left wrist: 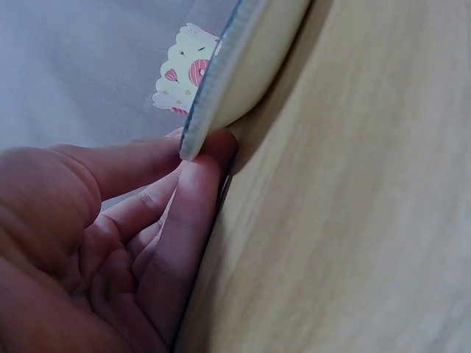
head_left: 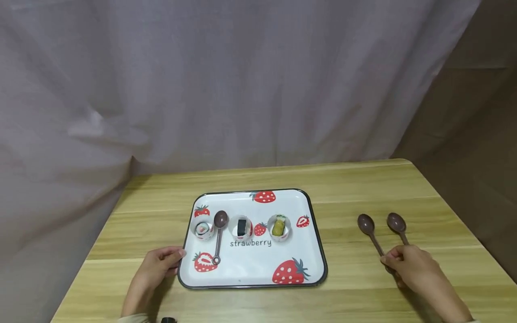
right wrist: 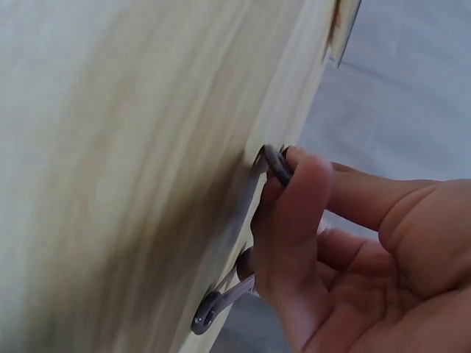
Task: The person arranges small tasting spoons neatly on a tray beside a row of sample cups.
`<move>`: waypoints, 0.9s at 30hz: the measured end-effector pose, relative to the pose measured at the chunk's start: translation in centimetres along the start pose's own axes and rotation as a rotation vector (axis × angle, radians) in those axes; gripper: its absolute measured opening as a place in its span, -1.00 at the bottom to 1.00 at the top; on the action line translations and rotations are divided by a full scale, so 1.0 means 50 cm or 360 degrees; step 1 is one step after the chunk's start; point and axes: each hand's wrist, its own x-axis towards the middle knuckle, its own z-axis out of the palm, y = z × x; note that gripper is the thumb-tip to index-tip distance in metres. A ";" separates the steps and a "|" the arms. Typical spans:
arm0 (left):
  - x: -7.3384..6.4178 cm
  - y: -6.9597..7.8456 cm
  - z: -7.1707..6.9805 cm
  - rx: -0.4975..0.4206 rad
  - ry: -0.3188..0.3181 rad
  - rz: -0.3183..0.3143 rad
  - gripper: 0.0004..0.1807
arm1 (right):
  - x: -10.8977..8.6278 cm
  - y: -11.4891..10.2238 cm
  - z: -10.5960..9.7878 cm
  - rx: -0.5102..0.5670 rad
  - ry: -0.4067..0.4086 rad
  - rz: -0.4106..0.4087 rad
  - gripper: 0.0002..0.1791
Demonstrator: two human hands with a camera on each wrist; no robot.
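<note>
A white tray (head_left: 250, 273) with a dark rim and strawberry prints lies on the table. My left hand (head_left: 158, 265) pinches its left rim between thumb and fingers; the left wrist view shows the fingertips under the tray edge (left wrist: 221, 95). On the tray stand three small paper cups, holding a sushi roll piece (head_left: 202, 229), a black-wrapped rice piece (head_left: 241, 227) and a yellow-green piece (head_left: 278, 227). A brown spoon (head_left: 221, 220) lies between the left two cups. To the right, my right hand (head_left: 416, 267) pinches the handle of a brown spoon (head_left: 366, 224).
Another brown spoon (head_left: 396, 222) lies beside the held one, its handle partly hidden by the right hand. A small black object (head_left: 168, 320) shows at the bottom edge. Behind the wooden table (head_left: 343, 175) hangs a grey curtain (head_left: 258, 89).
</note>
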 end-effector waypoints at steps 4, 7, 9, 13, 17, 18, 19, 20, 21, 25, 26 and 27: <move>-0.002 -0.006 -0.002 0.0011 0.0018 -0.0024 -0.60 | 0.004 0.003 0.006 0.0132 -0.0028 0.0015 -0.76; -0.005 -0.014 -0.003 0.0000 0.0002 -0.0012 -0.62 | 0.004 0.006 0.013 0.0183 -0.0039 0.0019 -0.76; -0.006 -0.018 -0.003 -0.0013 -0.0008 0.0002 -0.63 | 0.004 0.008 0.014 0.0202 -0.0026 0.0004 -0.76; -0.002 -0.015 -0.001 -0.0032 0.0000 0.0008 -0.62 | 0.005 0.008 0.009 0.0241 -0.0003 -0.0031 -0.72; 0.004 -0.007 0.001 -0.0039 0.0018 -0.0003 -0.61 | 0.010 0.005 0.006 0.0296 -0.0014 -0.0041 -0.69; 0.005 -0.006 0.001 -0.0039 0.0018 -0.0006 -0.61 | 0.011 0.004 0.006 0.0317 -0.0020 -0.0035 -0.69; 0.005 -0.004 0.001 -0.0035 0.0017 -0.0010 -0.61 | 0.012 0.004 0.006 0.0339 -0.0028 -0.0032 -0.69; 0.005 -0.004 0.001 -0.0032 0.0015 -0.0014 -0.61 | 0.012 0.004 0.006 0.0368 -0.0036 -0.0026 -0.69; 0.005 -0.003 0.002 -0.0031 0.0019 -0.0023 -0.61 | 0.012 0.003 0.006 0.0396 -0.0043 -0.0018 -0.69; 0.005 -0.002 0.003 -0.0032 0.0018 -0.0042 -0.61 | 0.012 0.003 0.003 0.0494 -0.0064 -0.0038 -0.66; 0.006 -0.001 0.003 -0.0032 0.0017 -0.0041 -0.60 | 0.012 0.003 0.002 0.0527 -0.0073 -0.0053 -0.65; 0.006 0.000 0.002 -0.0031 0.0023 -0.0041 -0.60 | 0.012 0.003 0.001 0.0553 -0.0081 -0.0074 -0.63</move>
